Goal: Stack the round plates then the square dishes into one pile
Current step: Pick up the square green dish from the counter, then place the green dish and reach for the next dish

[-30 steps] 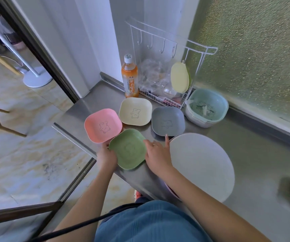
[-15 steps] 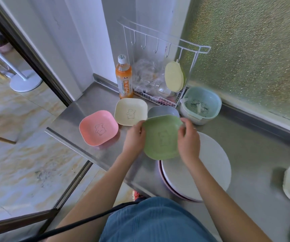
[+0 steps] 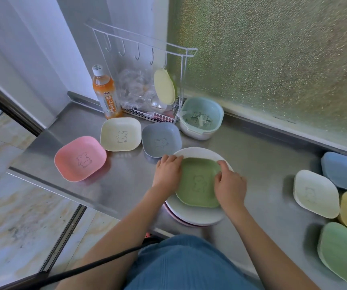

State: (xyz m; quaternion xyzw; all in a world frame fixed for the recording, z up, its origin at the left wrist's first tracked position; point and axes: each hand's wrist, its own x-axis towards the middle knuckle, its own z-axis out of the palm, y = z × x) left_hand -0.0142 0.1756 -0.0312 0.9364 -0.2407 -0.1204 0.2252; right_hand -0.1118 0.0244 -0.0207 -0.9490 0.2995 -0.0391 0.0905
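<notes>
Steel counter (image 3: 262, 164) bears plate stack (image 3: 197, 216), square dishes (image 3: 120, 137), bottle (image 3: 105, 95).

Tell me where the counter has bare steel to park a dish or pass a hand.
Widest bare patch: between the white round plate and the right-hand cluster led by the pale white square dish. A smaller strip lies along the front edge, between the pink square dish and the left hand. The back is crowded around the white wire rack.

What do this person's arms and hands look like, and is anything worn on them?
Both forearms are bare, with no sleeves showing in view. The left hand and the right hand wear no gloves; no watch or bracelet shows, and whether there is a ring is too small to tell. A thin black cable crosses under the left forearm. Below is blue ribbed clothing.
</notes>
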